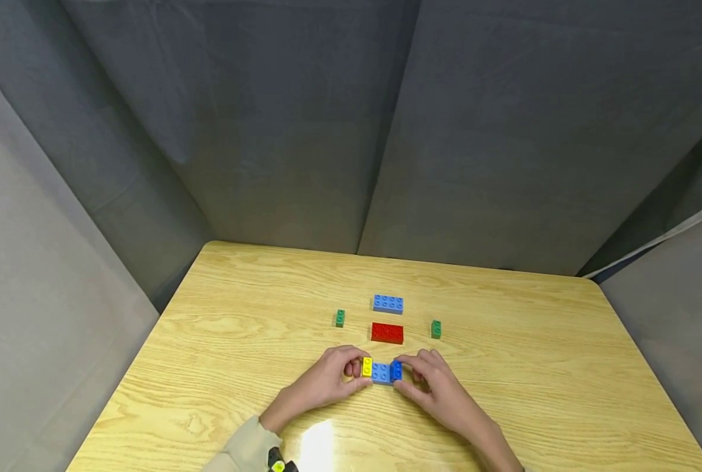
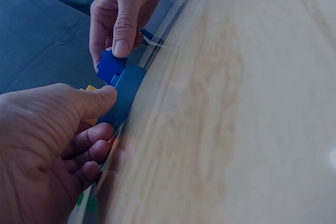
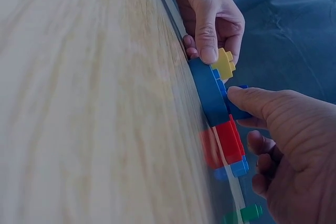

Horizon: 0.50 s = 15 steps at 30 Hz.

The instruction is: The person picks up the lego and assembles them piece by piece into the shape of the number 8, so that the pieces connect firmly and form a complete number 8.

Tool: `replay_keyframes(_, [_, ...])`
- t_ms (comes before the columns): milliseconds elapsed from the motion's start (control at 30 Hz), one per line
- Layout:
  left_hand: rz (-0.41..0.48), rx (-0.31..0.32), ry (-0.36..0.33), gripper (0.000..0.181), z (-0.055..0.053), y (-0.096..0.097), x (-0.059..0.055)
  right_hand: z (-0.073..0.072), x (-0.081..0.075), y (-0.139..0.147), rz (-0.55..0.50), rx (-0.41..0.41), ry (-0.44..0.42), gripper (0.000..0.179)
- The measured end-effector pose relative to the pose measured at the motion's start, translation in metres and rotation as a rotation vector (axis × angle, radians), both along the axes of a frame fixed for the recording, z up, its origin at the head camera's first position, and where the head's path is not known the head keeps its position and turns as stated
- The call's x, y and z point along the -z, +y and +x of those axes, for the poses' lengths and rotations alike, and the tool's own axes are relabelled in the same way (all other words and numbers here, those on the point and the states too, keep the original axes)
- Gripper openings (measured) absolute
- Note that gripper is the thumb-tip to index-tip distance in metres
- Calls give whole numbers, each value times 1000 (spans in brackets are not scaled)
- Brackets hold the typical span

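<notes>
A light blue toy building brick (image 1: 381,375) lies near the table's front, with a small yellow brick (image 1: 367,367) upright on its left end. My left hand (image 1: 327,379) pinches that end between thumb and index finger, the other fingers curled beneath. Between the thumb and fingers of my right hand (image 1: 438,387) is a small dark blue brick (image 1: 396,371), over the light blue brick's right end. In the left wrist view the dark blue brick (image 2: 111,67) looks tilted against the studs. Two rows of studs show between the small bricks.
Just behind the hands is a red brick (image 1: 387,333), and beyond it another light blue brick (image 1: 389,303). Small green bricks stand to the left (image 1: 340,318) and right (image 1: 436,329). Grey curtains (image 1: 303,131) hang behind the wooden table (image 1: 238,288).
</notes>
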<state>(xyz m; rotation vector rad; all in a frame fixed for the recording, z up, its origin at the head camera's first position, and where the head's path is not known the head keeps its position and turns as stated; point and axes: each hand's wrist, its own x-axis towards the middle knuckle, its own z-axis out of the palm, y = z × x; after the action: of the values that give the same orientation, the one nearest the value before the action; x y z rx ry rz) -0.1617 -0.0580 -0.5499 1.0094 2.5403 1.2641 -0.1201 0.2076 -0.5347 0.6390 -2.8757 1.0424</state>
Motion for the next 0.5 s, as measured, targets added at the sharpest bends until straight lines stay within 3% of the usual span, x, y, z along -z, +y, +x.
replay_keyframes(500, [6, -1, -5, 35, 0, 0, 1, -1, 4, -3, 8, -28, -1, 40])
